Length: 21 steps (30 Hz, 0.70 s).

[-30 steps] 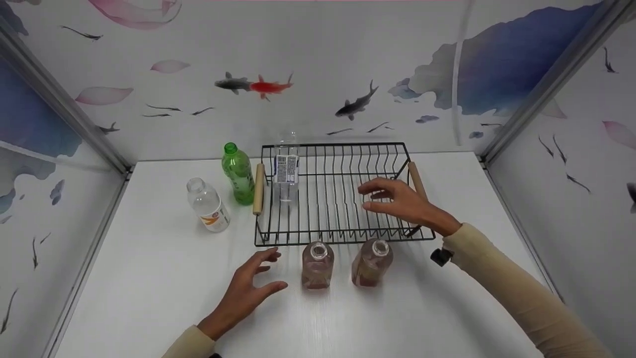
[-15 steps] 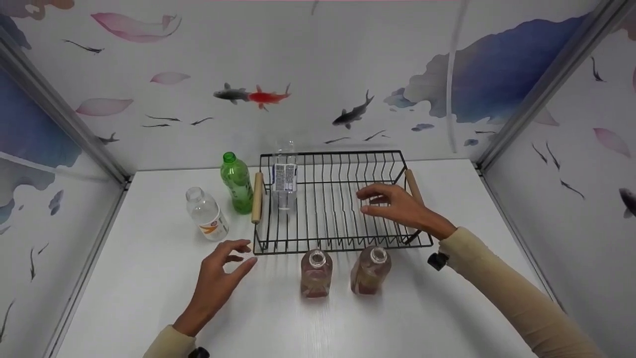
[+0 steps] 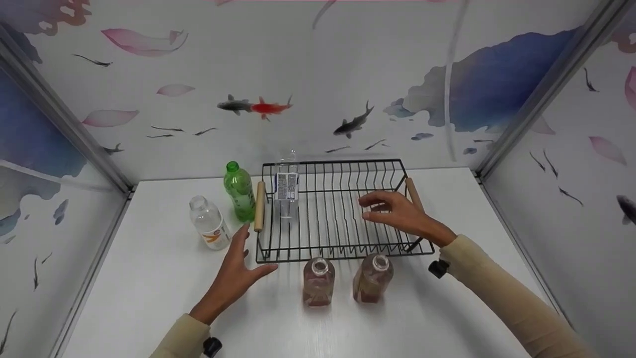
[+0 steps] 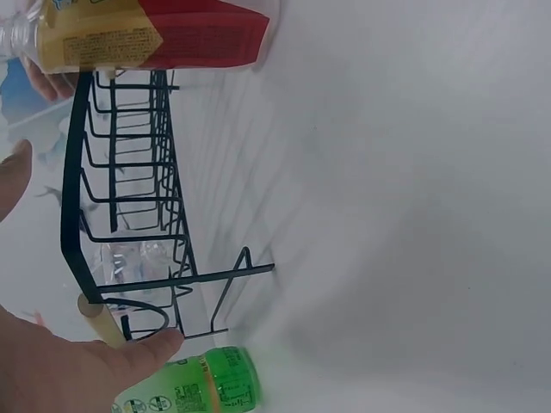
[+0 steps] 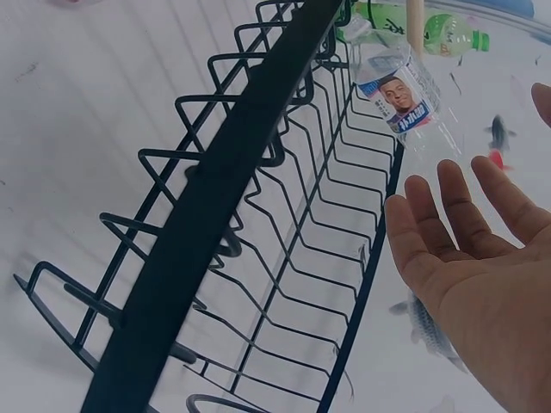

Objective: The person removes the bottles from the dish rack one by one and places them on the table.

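My left hand [image 3: 232, 278] reaches over the table by the front left corner of the black wire dish rack [image 3: 343, 258], thumb and fingers spread, holding nothing. Its fingertips overlap the space just in front of the green bottle [image 3: 239, 193], which stands left of the rack. A clear bottle with an orange-and-white label [image 3: 214, 233] stands left of the green one. Inside the rack's left end a clear, labelled bottle [image 3: 286, 191] is propped upright. My right hand [image 3: 400, 213] hovers over the rack's right part, fingers loosely bent with nothing between them.
Two reddish-brown tinted, uncapped bottles, one on the left [image 3: 319, 283] and one on the right [image 3: 371, 281], stand before the rack. Wooden handles, left [image 3: 260, 206] and right [image 3: 414, 193], cap the rack's ends. Printed panels [image 3: 318, 59] enclose the white table [image 3: 149, 278].
My left hand has swung left from beside the tinted bottles, then forward toward the green bottle, its fingers spreading. The right hand has stayed over the rack. The head view has tilted up slightly.
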Motion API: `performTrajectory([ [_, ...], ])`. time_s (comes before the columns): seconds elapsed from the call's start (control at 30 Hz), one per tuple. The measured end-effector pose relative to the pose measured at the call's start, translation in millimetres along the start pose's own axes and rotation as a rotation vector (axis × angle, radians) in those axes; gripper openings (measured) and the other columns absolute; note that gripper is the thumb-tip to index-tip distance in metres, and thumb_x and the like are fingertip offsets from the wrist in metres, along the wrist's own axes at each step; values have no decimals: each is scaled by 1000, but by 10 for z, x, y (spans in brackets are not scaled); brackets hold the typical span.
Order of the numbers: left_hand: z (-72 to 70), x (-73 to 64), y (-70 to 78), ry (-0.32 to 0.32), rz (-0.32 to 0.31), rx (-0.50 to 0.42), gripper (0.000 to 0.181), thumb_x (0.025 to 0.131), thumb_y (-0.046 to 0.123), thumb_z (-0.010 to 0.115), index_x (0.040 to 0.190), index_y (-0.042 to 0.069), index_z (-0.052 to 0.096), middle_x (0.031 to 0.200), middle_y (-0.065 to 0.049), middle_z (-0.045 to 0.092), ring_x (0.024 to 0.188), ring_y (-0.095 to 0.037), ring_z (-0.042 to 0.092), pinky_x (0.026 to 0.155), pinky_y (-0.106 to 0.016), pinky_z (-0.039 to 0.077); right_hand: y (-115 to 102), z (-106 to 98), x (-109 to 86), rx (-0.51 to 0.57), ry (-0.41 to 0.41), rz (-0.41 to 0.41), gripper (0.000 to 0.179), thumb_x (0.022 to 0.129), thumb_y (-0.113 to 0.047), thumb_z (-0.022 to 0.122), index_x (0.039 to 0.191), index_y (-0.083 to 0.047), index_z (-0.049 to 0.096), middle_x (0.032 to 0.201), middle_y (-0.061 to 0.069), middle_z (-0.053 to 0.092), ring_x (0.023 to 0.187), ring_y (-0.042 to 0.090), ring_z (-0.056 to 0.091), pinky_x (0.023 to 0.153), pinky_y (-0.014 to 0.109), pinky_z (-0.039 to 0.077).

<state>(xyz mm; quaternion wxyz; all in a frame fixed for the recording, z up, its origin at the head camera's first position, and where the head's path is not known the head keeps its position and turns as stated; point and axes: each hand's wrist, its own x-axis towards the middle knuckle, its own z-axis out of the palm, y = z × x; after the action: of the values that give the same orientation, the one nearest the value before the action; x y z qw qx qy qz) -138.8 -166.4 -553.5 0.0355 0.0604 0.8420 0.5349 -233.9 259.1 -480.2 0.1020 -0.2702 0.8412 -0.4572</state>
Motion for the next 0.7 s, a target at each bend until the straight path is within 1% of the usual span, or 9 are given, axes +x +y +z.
performTrajectory([
  [0.2,54,117,-7,-7,17,-31,131,86,43,97,178,15,8,182,-16,15,167,-41,21,130,-64,32,21,-4,6,1,5,-7,46,107,-20,76,147,-1,66,146,20,66,138,43,62,118,49,51],
  [0.37,96,161,-35,-11,29,-42,134,86,49,96,178,14,5,181,-19,17,167,-42,21,129,-64,32,46,4,22,-2,9,0,45,107,-20,75,147,-2,66,146,20,66,138,40,62,118,51,51],
  [0.53,117,205,-67,-7,39,-52,134,86,49,96,178,12,5,182,-19,14,166,-43,22,128,-64,33,38,10,65,4,7,12,46,107,-22,75,148,-2,66,147,19,67,138,38,62,118,54,51],
  [0.7,113,262,-83,-7,28,-81,132,88,47,95,178,12,6,182,-20,12,166,-44,20,128,-65,32,46,23,97,-2,-1,13,47,107,-23,75,149,-3,65,148,19,66,138,39,62,118,55,50],
])
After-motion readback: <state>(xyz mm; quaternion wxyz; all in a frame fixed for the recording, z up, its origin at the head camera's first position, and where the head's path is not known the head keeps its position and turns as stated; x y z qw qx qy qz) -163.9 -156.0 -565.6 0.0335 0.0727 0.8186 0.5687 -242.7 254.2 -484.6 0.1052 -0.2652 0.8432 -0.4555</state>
